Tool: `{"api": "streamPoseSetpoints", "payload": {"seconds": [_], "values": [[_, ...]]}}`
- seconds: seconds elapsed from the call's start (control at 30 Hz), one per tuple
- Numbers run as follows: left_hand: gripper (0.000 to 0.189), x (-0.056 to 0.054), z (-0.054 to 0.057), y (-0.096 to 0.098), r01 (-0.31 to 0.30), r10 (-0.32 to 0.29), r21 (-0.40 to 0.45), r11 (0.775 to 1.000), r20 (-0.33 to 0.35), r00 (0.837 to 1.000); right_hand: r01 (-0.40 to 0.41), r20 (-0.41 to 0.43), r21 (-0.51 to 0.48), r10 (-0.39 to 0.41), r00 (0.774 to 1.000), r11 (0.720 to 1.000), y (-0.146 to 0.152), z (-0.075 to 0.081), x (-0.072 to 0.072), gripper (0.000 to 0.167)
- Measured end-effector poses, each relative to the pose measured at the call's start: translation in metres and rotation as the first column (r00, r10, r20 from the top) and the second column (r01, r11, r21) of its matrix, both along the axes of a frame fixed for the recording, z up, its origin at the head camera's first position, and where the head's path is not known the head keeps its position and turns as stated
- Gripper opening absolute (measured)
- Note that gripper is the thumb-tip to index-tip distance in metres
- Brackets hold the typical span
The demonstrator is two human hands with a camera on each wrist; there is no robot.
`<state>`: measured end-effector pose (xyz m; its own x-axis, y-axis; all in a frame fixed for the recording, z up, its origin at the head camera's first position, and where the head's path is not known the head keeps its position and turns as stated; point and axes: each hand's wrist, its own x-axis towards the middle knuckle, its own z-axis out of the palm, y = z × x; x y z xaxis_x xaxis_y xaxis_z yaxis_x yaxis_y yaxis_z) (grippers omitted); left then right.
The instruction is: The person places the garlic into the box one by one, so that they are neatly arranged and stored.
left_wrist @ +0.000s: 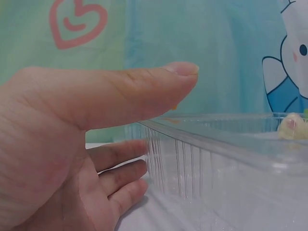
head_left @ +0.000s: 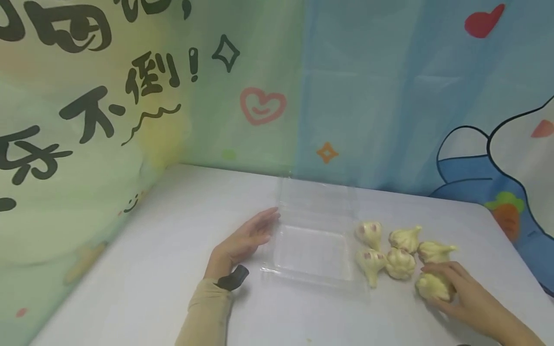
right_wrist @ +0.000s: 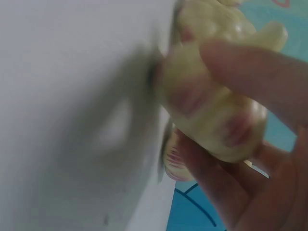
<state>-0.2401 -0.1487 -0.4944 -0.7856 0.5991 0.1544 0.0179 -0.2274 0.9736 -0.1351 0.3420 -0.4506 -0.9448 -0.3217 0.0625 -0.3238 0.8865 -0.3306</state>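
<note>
My right hand (head_left: pixel 469 298) pinches a garlic bulb (head_left: pixel 434 287) at the right of the table. In the right wrist view, thumb and fingers lie on two sides of that bulb (right_wrist: pixel 211 106), which casts a shadow on the table. A clear plastic box (head_left: pixel 311 250) with its lid (head_left: pixel 318 197) folded back stands at the middle. My left hand (head_left: pixel 246 238) is at the box's left side, fingers extended. The left wrist view has its fingertips at the ribbed wall (left_wrist: pixel 178 163), with the thumb (left_wrist: pixel 134 91) straight above the rim; whether the thumb touches is unclear.
Several more garlic bulbs (head_left: pixel 400 263) lie in a cluster between the box and my right hand. A printed cloth (head_left: pixel 355 96) hangs behind and to the left of the white table (head_left: pixel 164 230).
</note>
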Motion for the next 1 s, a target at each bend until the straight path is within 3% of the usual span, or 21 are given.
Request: {"api": "streamPoseSetpoints", "payload": {"seconds": [0.07, 0.2, 0.4, 0.5, 1.0], "values": [[0.072, -0.001, 0.002, -0.003, -0.008, 0.008, -0.007, 1.000, -0.003, 1.000, 0.003, 0.104, -0.032, 0.001, 0.995, 0.999, 0.003, 0.004, -0.005, 0.063], [0.072, -0.002, 0.005, -0.008, -0.032, 0.032, -0.015, 0.999, 0.012, 0.999, 0.030, 0.280, -0.079, -0.007, 0.960, 0.996, 0.005, 0.012, -0.017, 0.066], [0.071, -0.003, 0.004, -0.012, -0.026, 0.026, -0.021, 0.999, 0.014, 1.000, 0.041, 0.465, -0.148, 0.033, 0.884, 0.988, 0.007, 0.018, -0.029, 0.071], [0.070, -0.004, 0.004, -0.011, -0.020, 0.020, -0.020, 1.000, 0.018, 1.000, 0.067, 0.515, -0.171, 0.031, 0.856, 0.983, 0.010, 0.018, -0.031, 0.072], [0.072, 0.000, -0.002, -0.002, 0.003, -0.003, -0.014, 1.000, 0.033, 0.999, 0.217, 0.607, -0.107, -0.110, 0.787, 0.970, 0.024, 0.012, -0.021, 0.075]]}}
